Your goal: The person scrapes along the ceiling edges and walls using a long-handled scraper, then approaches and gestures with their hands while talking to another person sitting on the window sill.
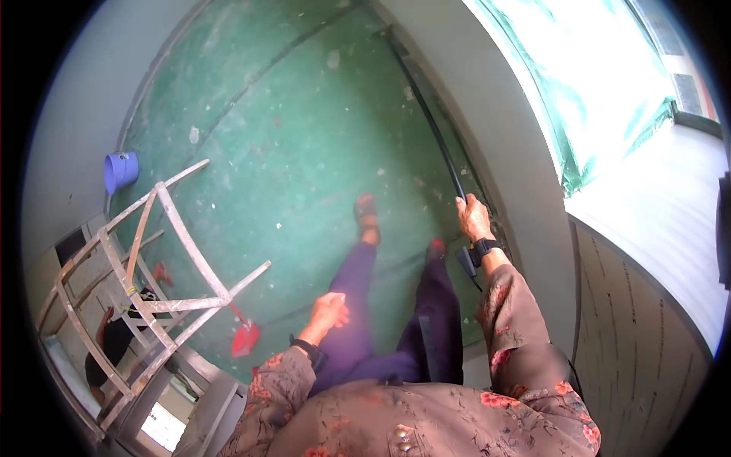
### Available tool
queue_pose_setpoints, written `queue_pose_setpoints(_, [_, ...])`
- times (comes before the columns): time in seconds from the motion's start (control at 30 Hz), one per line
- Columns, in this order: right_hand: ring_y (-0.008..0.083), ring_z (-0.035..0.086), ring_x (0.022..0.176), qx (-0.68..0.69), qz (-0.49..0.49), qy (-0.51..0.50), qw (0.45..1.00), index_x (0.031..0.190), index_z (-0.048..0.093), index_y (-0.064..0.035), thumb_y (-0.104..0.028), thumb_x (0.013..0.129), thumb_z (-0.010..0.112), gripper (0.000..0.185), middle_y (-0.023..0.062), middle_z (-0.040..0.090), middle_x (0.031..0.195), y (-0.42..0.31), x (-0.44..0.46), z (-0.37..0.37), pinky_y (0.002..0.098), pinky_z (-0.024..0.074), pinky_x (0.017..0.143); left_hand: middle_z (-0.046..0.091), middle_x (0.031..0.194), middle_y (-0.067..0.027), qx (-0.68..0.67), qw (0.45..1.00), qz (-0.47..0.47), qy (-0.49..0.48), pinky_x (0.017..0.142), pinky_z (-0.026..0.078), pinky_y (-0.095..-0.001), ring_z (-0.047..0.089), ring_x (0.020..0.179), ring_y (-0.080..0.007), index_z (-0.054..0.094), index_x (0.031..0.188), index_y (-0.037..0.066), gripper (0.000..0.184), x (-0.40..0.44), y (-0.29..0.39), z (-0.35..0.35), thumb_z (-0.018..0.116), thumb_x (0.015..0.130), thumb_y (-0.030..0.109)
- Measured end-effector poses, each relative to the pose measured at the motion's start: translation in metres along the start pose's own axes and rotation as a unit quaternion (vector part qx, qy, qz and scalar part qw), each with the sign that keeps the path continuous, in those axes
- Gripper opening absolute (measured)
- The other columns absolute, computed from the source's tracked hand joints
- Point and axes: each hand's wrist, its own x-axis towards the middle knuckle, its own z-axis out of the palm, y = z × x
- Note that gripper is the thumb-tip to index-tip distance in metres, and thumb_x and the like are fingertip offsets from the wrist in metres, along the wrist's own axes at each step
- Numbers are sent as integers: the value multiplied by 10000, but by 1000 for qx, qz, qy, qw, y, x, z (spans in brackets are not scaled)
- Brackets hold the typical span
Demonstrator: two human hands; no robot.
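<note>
Long, slim black pole [429,114] at the right edge of the scuffed green floor [297,145]! Your right hand [475,218] grips it; your left hand [329,311] curls, contents unclear. You're apparently guiding it; next calls for steady control.

From one head-worn camera I look forward and steeply down, close over the person's chest [415,423], past the left hand [327,313] and right hand [474,216] to the green floor [289,129] beyond; the wide, round-edged view bends the wall [87,99] left of them.
</note>
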Motion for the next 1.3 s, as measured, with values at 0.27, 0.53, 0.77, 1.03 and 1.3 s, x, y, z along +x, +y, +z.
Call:
queue_pose_setpoints(0.27, [437,560,861,11,21,-6,1000,892,527,2,-338,891,449,349,268,593,846,-25,-11,-24,496,433,729,600,748,-110,9,1000,1,-5,451,452,-282,597,555,-187,529,1088,3,323,-2,1,3,481,902,262])
queue_pose_setpoints(0.53, [461,536,756,28,32,13,999,801,498,-3,-318,896,457,331,264,562,735,45,-126,-3,518,408,658,603,742,-116,16,1000,10,-13,450,454,-287,594,543,-189,536,1077,0,310,-10,-5,2,488,898,248])
queue_pose_setpoints(0.77, [462,536,732,24,78,-4,997,760,507,0,-314,892,471,342,260,559,711,72,-211,-22,512,409,634,605,740,-122,32,999,21,-24,443,451,-283,590,528,-188,539,1062,-14,313,-22,-1,6,490,897,248])
queue_pose_setpoints(1.03, [458,545,756,27,33,6,999,776,506,5,-312,885,478,337,265,572,740,43,-158,-36,510,420,651,603,739,-121,20,999,25,-15,437,449,-284,587,525,-189,543,1059,-9,313,-27,-1,-8,492,897,255])
queue_pose_setpoints(1.3, [476,532,783,9,84,-18,996,787,500,-11,-327,888,467,333,272,576,776,45,-179,-24,536,410,678,603,731,-117,1,1000,14,3,425,447,-278,582,512,-183,541,1080,-5,319,-27,5,-28,501,893,251])
